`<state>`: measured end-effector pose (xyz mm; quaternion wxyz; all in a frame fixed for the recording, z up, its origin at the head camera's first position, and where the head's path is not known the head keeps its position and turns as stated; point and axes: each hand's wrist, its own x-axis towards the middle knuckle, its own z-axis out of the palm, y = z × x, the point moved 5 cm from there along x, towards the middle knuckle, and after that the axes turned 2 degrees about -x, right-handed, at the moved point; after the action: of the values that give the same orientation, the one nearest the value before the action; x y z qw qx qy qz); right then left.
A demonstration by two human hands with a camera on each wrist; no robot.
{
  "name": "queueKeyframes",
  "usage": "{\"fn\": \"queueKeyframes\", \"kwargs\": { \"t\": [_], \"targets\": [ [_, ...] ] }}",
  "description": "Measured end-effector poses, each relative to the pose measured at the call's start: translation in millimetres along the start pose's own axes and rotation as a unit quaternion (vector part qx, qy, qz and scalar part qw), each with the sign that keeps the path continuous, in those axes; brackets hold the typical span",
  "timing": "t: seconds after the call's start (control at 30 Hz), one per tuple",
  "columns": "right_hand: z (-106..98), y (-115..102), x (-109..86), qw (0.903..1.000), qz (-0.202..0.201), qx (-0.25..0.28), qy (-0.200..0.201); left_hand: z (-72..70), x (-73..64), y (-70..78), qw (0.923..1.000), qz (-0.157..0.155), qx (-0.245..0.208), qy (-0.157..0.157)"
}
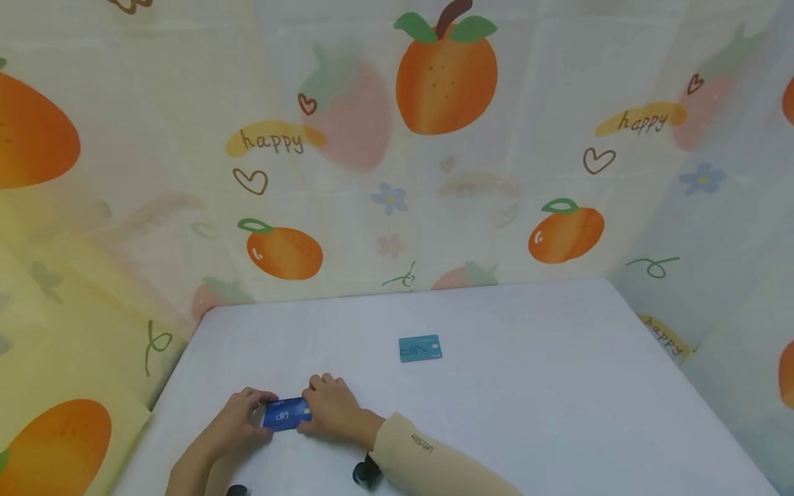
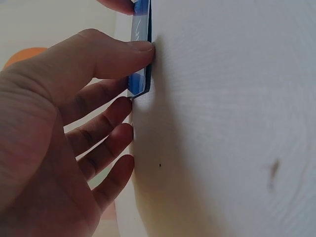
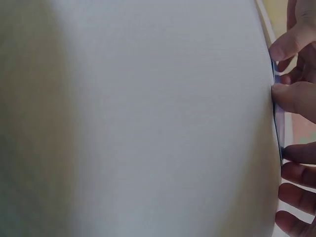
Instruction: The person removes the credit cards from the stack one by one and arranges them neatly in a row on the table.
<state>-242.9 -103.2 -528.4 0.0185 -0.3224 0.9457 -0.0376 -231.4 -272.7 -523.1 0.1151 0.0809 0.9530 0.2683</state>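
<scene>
A dark blue card [image 1: 285,415] marked "VIP" lies flat, close over the white table, with both hands on it. At its left end my left hand [image 1: 238,421] grips it, thumb at the near edge and index finger at the far edge; the left wrist view shows the other fingers spread past the card's [image 2: 138,85] end. My right hand [image 1: 333,408] covers the right end, thumb on the near edge and fingers along the far edge. In the right wrist view the card shows only as a thin strip beside the right thumb [image 3: 295,98].
A teal VIP card [image 1: 420,349] lies farther back on the white table [image 1: 527,393], right of the hands. Patterned fruit cloth [image 1: 459,227] hangs behind the table and along its sides. A black device [image 1: 367,474] sits under the right wrist.
</scene>
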Motion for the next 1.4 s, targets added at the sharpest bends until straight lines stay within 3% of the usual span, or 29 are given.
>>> {"fn": "queueKeyframes", "kwargs": {
  "t": [0.47,0.8,1.0,1.23,1.4],
  "targets": [
    [-5.8,-15.8,2.9,0.9998,-0.004,-0.014,0.01,-6.6,-12.4,-9.6,0.9994,0.028,0.004,0.023],
    [-5.8,-11.6,3.3,0.9998,-0.012,0.012,0.008,-5.7,-10.0,-9.4,0.9998,-0.011,0.009,0.014],
    [-6.0,-3.7,4.4,0.9984,-0.011,0.056,-0.004,-6.6,-6.6,-9.0,0.9994,-0.03,-0.008,0.011],
    [-13.0,14.4,0.2,0.9949,-0.002,0.1,-0.014,-3.6,2.7,-3.3,0.9974,-0.031,-0.034,0.056],
    [-16.2,38.7,-8.6,0.9901,0.024,0.138,-0.014,-0.8,13.2,10.4,0.9913,-0.037,-0.076,0.101]
  ]
}}
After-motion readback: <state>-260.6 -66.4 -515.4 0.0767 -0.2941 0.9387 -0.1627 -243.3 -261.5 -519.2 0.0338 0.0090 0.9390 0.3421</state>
